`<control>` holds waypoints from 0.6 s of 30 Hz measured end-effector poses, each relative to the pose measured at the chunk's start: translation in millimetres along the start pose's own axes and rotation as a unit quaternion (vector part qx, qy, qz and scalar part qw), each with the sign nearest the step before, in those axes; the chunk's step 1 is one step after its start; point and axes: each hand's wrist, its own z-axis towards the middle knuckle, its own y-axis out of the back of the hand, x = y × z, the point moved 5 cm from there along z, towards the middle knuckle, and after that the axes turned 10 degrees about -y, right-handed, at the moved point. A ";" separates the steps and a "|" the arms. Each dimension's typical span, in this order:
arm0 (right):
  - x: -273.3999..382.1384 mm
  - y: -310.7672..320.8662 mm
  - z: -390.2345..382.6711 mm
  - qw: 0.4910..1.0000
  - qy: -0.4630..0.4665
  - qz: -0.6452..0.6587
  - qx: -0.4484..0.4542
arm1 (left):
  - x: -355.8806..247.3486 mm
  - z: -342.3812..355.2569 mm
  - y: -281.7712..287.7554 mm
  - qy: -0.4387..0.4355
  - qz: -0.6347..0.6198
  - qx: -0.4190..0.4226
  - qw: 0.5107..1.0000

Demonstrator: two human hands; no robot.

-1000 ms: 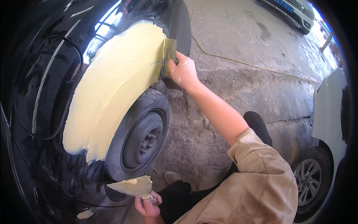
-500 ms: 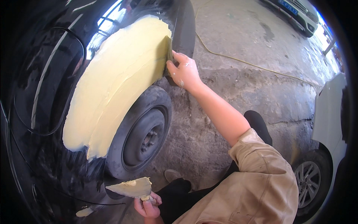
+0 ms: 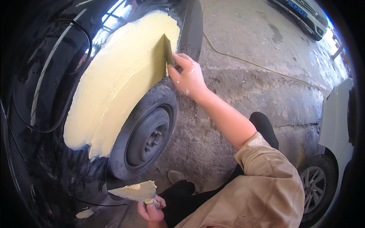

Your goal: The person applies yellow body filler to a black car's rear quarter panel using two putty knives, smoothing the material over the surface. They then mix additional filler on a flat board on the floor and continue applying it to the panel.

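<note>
A broad coat of pale yellow body filler (image 3: 118, 76) covers the black car's fender above the wheel (image 3: 149, 138). Near the far end of that coat, my right hand (image 3: 188, 78) pinches a thin flat spreader (image 3: 168, 49), its edge against the filler. Low in the view, my left hand (image 3: 152, 209) is closed round the handle of a putty knife (image 3: 137, 191). The knife's wide blade lies roughly level and carries a lump of yellow filler. Some filler also clings near its handle. White smears mark the back of my right hand.
Black car bodywork (image 3: 42, 159) fills the left side, with a small filler smear (image 3: 85, 213) low down. A yellow hose (image 3: 258, 65) crosses the rough concrete floor (image 3: 235, 41). A white car (image 3: 304, 15) stands far right; another light-coloured car (image 3: 334, 121) is close on my right.
My right hand has shifted the spreader slightly left over the filler, away from the coat's far right edge. My left hand holds the putty knife in nearly the same place.
</note>
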 end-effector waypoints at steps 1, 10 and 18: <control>3.5 -0.5 -1.7 1.000 0.016 0.010 -0.001 | 1.0 -0.5 1.4 0.002 0.000 0.000 1.000; 26.2 -8.1 -17.0 0.998 0.044 0.025 0.030 | 5.6 -1.2 4.7 -0.033 -0.012 0.097 0.995; 47.1 -14.5 -29.3 0.996 0.070 0.006 0.063 | 5.8 -0.9 -0.3 -0.043 -0.017 0.102 0.994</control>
